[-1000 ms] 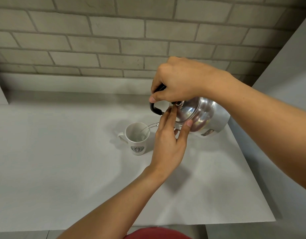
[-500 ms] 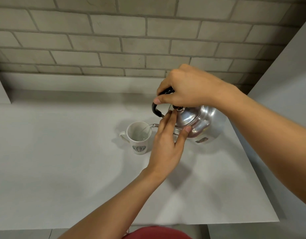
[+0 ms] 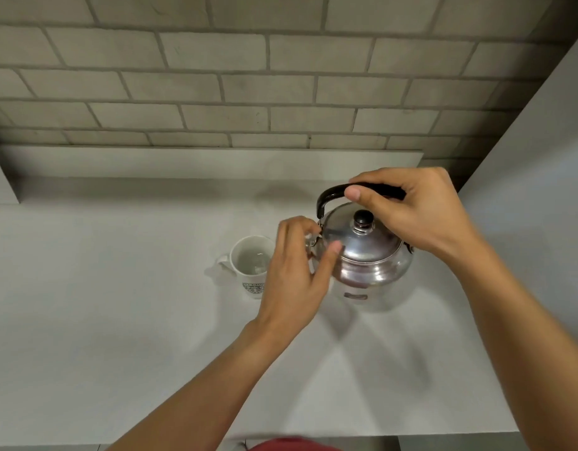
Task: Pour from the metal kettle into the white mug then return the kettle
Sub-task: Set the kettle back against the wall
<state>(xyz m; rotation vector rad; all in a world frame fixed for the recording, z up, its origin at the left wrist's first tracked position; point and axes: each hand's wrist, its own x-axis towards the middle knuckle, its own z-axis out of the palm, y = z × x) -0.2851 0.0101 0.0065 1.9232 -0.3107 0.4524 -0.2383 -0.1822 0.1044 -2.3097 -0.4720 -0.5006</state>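
**Steel kettle upright, pour seemingly finished**

Grey counter (image 3: 85, 320) carries everything. The kettle (image 3: 369, 255) sits level at right, on or just above the surface; I cannot tell which. The right hand (image 3: 411, 216) grips its black handle. The left hand (image 3: 297, 275), fingers loosely spread, touches the kettle's side. The mug (image 3: 251, 262) stands just left, apparently holding liquid. What seems left: release.
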